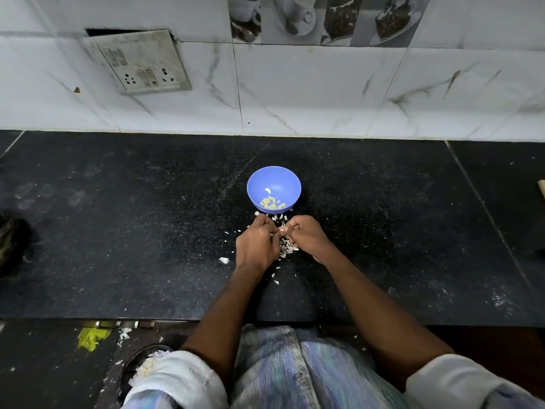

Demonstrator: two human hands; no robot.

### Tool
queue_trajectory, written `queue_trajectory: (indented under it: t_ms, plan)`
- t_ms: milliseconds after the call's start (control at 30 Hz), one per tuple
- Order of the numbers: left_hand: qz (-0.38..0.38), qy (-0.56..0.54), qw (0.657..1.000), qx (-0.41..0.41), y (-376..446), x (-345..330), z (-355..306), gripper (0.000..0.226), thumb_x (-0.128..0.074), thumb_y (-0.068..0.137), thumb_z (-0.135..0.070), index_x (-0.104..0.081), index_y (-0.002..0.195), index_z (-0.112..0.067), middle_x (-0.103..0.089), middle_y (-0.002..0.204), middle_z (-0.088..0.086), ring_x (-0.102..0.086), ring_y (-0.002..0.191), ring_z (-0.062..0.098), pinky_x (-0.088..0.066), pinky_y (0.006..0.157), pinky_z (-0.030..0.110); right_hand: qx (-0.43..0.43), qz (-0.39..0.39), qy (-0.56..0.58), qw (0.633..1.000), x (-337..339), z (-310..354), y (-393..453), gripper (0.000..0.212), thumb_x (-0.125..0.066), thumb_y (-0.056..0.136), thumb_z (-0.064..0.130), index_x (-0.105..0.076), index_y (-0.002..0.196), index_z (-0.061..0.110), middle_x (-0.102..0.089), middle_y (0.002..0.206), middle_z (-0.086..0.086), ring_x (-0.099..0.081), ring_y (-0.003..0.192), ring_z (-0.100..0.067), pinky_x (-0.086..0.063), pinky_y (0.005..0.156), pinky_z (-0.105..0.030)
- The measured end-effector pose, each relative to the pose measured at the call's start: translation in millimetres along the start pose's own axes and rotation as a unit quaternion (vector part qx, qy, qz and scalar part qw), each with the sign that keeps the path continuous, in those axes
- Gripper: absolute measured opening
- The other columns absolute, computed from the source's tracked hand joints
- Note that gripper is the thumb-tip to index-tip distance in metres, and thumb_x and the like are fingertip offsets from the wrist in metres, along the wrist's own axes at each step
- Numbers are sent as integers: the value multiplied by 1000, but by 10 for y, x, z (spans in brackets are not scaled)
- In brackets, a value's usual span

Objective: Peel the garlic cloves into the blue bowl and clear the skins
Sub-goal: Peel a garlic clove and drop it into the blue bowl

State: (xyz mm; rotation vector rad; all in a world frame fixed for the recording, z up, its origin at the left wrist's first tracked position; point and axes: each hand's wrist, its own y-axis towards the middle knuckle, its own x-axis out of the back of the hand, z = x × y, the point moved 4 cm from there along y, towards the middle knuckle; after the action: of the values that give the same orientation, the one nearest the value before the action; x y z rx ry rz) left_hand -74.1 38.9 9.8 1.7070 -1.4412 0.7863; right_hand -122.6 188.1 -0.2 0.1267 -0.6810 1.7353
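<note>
At the centre of the frame I see my left hand (pixel 257 242) and right hand (pixel 306 235) close together on the black counter (pixel 118 231), fingers curled inward, pinching a small garlic clove (pixel 282 229) between them. Papery skins (pixel 285 249) lie scattered under and around my hands. Just above them the blue bowl (pixel 273 188) holds several peeled cloves (pixel 272 202). A switchboard (pixel 141 62) sits on the tiled wall at upper left.

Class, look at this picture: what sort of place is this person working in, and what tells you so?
Most likely a home kitchen: a dark stone counter against a tiled wall, a switch-and-socket plate, and a blue bowl of peeled garlic.
</note>
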Motion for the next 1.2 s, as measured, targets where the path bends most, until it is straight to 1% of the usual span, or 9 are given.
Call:
queue_trajectory:
  t_ms: [233, 333, 500, 667, 767, 867, 1033, 1100, 1200]
  plan:
    - [1, -10, 1000, 9, -11, -4, 6, 25, -72, 94, -30, -74, 119, -29, -63, 119, -14, -67, 96, 15, -54, 71, 33, 14, -37, -55, 998, 54, -13, 46, 17, -65, 93, 18, -69, 78, 24, -70, 74, 3, -66, 71, -14, -57, 72, -36]
    - [-12, -17, 1000, -5, 2, 11, -9, 17, -78, 91, -28, -79, 108, -29, -70, 109, -15, -70, 91, 14, -56, 68, 33, 14, -19, -64, 998, 42, -17, 23, 11, -67, 94, 21, -73, 85, 19, -72, 76, 0, -68, 75, -15, -56, 72, -33]
    - [-21, -14, 999, -48, 12, -57, -11, 8, -73, 93, -22, -80, 94, -26, -70, 92, -10, -68, 77, 17, -53, 56, 33, 1, -15, -37, 999, 31, -25, 20, 13, -68, 91, 16, -74, 80, 12, -72, 70, -9, -62, 62, -13, -55, 65, -35]
    - [-18, -108, 993, 42, 79, -102, 30, 14, -73, 92, -13, -80, 80, -17, -75, 76, -1, -69, 69, 21, -55, 62, 34, 7, -56, 21, 998, -7, 1, -42, 14, -66, 92, 9, -74, 81, 11, -72, 65, 5, -61, 59, -9, -53, 59, -30]
    - [-7, -206, 974, 94, 133, -94, 44, 8, -82, 90, -14, -85, 91, -21, -79, 79, -8, -72, 70, 6, -58, 68, 26, -10, -57, 74, 996, 7, 6, -55, 14, -64, 91, 7, -75, 83, 8, -77, 79, -7, -62, 62, -10, -53, 59, -29]
    - [-20, -206, 977, 53, 105, -42, 23, 11, -86, 87, -15, -85, 96, -20, -80, 87, -7, -72, 75, 4, -58, 73, 26, -34, -28, 105, 993, 7, 26, -41, 13, -61, 86, 0, -74, 83, 4, -76, 76, -10, -59, 62, -13, -49, 58, -28]
    - [-33, -76, 994, -64, 49, -63, 40, 13, -74, 92, -17, -83, 97, -24, -76, 90, -8, -70, 79, 16, -58, 66, 35, -89, 30, 101, 990, 7, 8, -15, 17, -59, 90, -6, -74, 87, -2, -66, 56, 2, -54, 52, -8, -42, 50, -21]
    - [-30, -80, 995, -41, 51, -80, 30, 11, -74, 92, -17, -84, 94, -22, -77, 85, -5, -70, 75, 19, -57, 63, 35, -65, 11, 89, 994, -21, -17, -11, 15, -61, 94, 1, -74, 89, -1, -67, 62, -1, -56, 57, -10, -45, 53, -22]
    - [-43, -201, 973, 106, 94, -83, 37, 10, -82, 86, -13, -86, 88, -22, -79, 76, -6, -72, 69, 14, -60, 68, 35, -3, -44, 82, 996, -50, -29, -33, 11, -68, 93, 9, -73, 83, 10, -69, 68, 1, -59, 61, -9, -50, 59, -28]
